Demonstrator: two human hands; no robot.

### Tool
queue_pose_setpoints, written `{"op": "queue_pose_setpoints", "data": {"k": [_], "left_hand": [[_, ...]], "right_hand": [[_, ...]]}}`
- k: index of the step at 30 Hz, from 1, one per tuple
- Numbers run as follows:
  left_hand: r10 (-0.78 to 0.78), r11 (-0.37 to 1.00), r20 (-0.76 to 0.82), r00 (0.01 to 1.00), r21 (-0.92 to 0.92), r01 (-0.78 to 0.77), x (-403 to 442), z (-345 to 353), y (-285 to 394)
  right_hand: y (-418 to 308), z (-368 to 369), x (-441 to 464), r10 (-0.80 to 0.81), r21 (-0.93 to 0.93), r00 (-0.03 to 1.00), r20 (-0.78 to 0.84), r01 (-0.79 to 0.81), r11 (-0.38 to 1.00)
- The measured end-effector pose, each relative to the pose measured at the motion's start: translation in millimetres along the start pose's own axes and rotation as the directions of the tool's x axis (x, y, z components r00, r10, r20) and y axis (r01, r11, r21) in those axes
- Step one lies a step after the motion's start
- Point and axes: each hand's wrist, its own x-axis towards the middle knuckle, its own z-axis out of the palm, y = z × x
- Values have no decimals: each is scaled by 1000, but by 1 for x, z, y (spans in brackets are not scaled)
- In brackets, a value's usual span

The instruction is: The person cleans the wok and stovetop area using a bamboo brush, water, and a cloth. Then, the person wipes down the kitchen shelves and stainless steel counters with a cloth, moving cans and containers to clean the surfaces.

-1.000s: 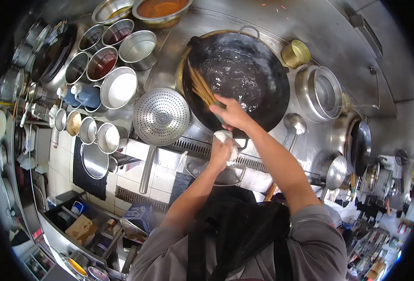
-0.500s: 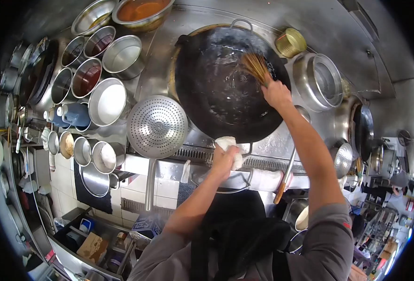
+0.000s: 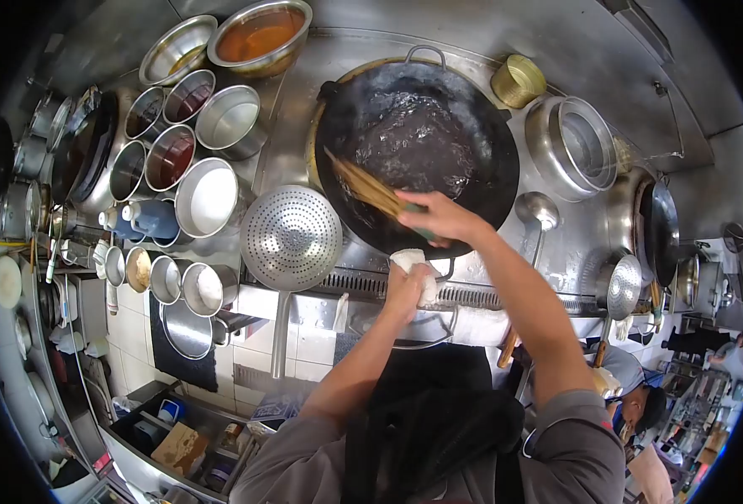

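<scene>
Tan bamboo-strip brush with green grip (image 3: 370, 191): located within the left near side of the large round black metal wok (image 3: 496, 160). Long axis runs diagonally — splayed tip to far left, grip to near right. Right hand (image 3: 445, 218) is closed around the grip. Left hand (image 3: 403, 290) clutches a folded white cloth (image 3: 429, 291) at the wok's near rim. Left of the wok — a round perforated steel skimmer (image 3: 292, 235), handle toward the wearer.

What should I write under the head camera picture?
The right hand holds a bundled brush in a wet wok, while the left hand holds a white cloth by its rim.
</scene>
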Motion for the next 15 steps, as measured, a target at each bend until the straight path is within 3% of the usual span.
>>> {"op": "queue_pose_setpoints", "data": {"k": [2, 3, 4, 5, 6, 7, 8, 10, 11, 13, 15], "left_hand": [[27, 1000, 15, 1000, 12, -27, 3, -4, -3], [34, 999, -22, 999, 26, -33, 3, -4, -5], [41, 998, -61, 997, 40, -38, 3, -2, -9], [50, 998, -102, 994, 51, -45, 4, -2, -12], [99, 988, -44, 994, 120, -93, 8, -9, -18], [108, 981, -125, 986, 175, -85, 13, -11, -25], [131, 978, -96, 987, 177, -113, 14, -15, -31], [126, 981, -111, 986, 164, -107, 6, -5, -19], [131, 978, -132, 982, 177, -107, 2, -2, -15], [138, 974, -169, 976, 203, -102, 0, 5, -9], [96, 952, -134, 986, 302, -52, 4, -1, -15]], "right_hand": [[27, -33, -24, -118, -337, 988, 101, 146, 930], [0, -45, -58, 84, -389, 988, 128, -28, 921], [-6, -58, -75, 110, -534, 986, 124, -27, 845], [-14, -69, -91, 218, -555, 969, 114, -120, 823], [-20, -79, -99, 293, -593, 949, 120, -168, 787], [-22, -82, -100, 376, -521, 919, 120, -264, 812], [-3, -77, -85, 229, -405, 955, 189, -137, 904], [5, -55, -47, 95, -91, 970, 224, -77, 993], [-12, -28, -26, 120, 95, 970, 211, -142, 985], [-39, 3, 25, -7, 416, 1000, 25, -4, 909], [-50, 21, 84, -55, 596, 960, -276, 216, 774]]}}
